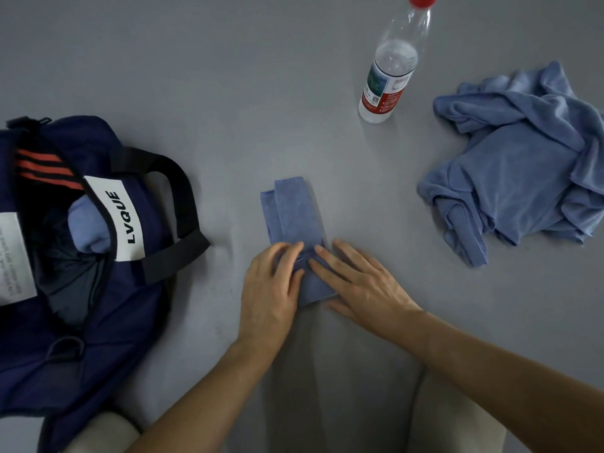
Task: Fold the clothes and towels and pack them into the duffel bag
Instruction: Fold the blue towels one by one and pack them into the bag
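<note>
The one word that reads clearly is "LVQUE", in bold black capitals on a white patch (121, 220) sewn to the navy duffel bag (130, 305) at the left edge of the table (228, 76); the letters run lengthwise up the patch. A second white panel (14, 256) on the bag, cut off by the picture's left side, carries lines of small grey print too blurred to read. Near the far edge, the clear bottle (397, 57) has a label (384, 93) with fine white print on red and a small square code, none legible.
</note>
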The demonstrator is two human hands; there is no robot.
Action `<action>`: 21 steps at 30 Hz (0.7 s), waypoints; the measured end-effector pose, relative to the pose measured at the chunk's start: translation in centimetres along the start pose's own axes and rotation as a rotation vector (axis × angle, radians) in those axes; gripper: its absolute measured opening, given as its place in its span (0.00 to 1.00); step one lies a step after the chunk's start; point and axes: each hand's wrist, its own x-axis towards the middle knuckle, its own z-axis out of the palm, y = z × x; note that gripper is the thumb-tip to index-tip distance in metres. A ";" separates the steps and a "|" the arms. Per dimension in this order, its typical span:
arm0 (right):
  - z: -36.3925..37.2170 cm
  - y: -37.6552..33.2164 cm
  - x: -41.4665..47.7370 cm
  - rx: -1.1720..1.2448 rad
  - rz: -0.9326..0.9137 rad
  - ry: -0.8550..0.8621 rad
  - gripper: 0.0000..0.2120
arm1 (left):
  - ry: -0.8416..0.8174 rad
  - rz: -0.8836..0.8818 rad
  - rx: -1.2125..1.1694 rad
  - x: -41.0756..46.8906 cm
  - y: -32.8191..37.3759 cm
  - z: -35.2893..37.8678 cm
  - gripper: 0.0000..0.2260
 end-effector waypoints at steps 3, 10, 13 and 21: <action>0.1 0.0 0.6 0.039 0.033 0.026 0.31 | -0.041 0.228 0.083 -0.5 -1.3 0.8 0.21; -0.1 0.3 1.4 0.147 0.020 -0.024 0.33 | -0.379 0.264 0.192 -0.5 -4.2 0.3 0.41; -0.8 0.8 1.8 0.250 0.031 -0.079 0.36 | -0.242 0.313 0.109 0.0 -3.4 -0.6 0.33; -3.1 -0.3 2.7 0.676 0.419 -0.248 0.29 | -0.456 -0.286 -0.149 1.4 -2.7 -1.1 0.23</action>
